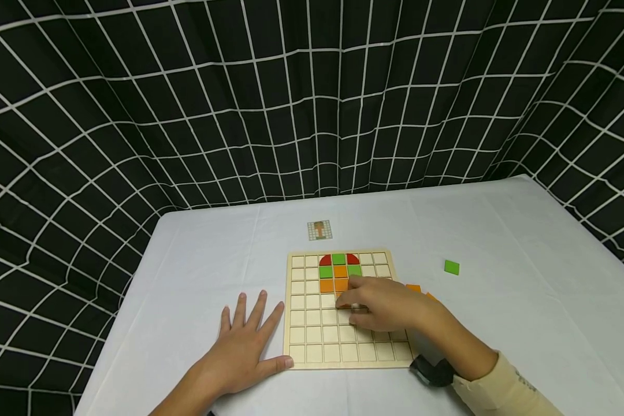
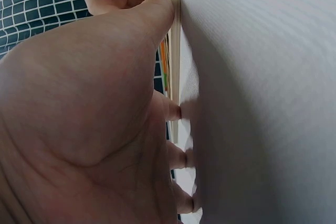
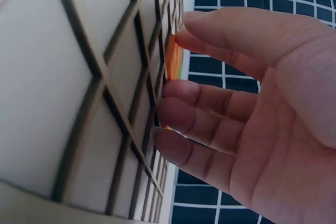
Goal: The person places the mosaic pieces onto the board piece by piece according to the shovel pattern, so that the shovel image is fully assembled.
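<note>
My left hand [image 1: 241, 352] lies flat on the white cloth with its fingers spread. Its thumb [image 2: 160, 9] touches the near left corner of the wooden grid board [image 1: 313, 335]. Over the middle of the board, my right hand [image 1: 382, 300] reaches in from the right. Its index fingertip touches an orange square tile [image 3: 172, 59] in the grid, while the thumb stands apart from it in the head view. The other fingers [image 3: 176, 114] rest close to the board. Red, green [image 1: 326, 272] and orange [image 1: 326, 286] tiles fill several far cells; the hand hides part of them.
A small pattern card [image 1: 319, 230] lies beyond the board. To the right are a loose green tile [image 1: 452, 267] and orange tiles [image 1: 413, 288], partly behind the right forearm. A black grid-patterned curtain [image 1: 312, 115] surrounds the table.
</note>
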Available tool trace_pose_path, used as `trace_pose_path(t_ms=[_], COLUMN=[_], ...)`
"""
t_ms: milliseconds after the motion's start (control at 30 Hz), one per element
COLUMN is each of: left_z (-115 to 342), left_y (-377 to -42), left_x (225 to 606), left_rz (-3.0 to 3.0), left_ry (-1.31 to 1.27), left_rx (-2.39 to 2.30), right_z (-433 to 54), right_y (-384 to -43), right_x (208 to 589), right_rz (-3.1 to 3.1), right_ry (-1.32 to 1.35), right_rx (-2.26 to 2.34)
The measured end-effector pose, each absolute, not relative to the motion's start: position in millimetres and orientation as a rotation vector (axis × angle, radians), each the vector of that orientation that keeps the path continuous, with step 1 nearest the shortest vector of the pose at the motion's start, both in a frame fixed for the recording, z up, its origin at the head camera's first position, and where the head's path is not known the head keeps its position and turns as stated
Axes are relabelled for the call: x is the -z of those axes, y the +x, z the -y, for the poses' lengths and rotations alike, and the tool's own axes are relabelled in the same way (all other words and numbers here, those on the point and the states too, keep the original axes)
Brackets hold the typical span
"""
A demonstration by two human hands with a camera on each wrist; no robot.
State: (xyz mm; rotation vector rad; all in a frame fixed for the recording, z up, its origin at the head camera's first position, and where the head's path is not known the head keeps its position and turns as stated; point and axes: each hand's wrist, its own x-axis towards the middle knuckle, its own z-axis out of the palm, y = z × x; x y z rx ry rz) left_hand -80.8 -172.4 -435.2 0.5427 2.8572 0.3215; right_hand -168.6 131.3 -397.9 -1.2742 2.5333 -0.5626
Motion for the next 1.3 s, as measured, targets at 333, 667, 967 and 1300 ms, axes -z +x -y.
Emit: trace_pose_path(t_ms=[333,667,967,1300], left_z=[173,176,173,172], left_y=[-81,-80,-80,-80], left_x=[435,434,436,435], left_rz=[-2.847,-2.840,-2.847,-2.853], left_ry=[0.536,0.512,0.515,0.526], left_rx=[-0.340,-0.361,-0.341,-0.348], right_z=[-141,-184,-238,-242], right_y=[-174,-172,-166,-168], right_x=[388,383,397,403], right_rz=[-2.481,-2.617,-2.698,-2.732], right_ry=[-1.189,-1.064,-0.857,-0.680], right_rx=[0.618,0.625,0.623,0.542])
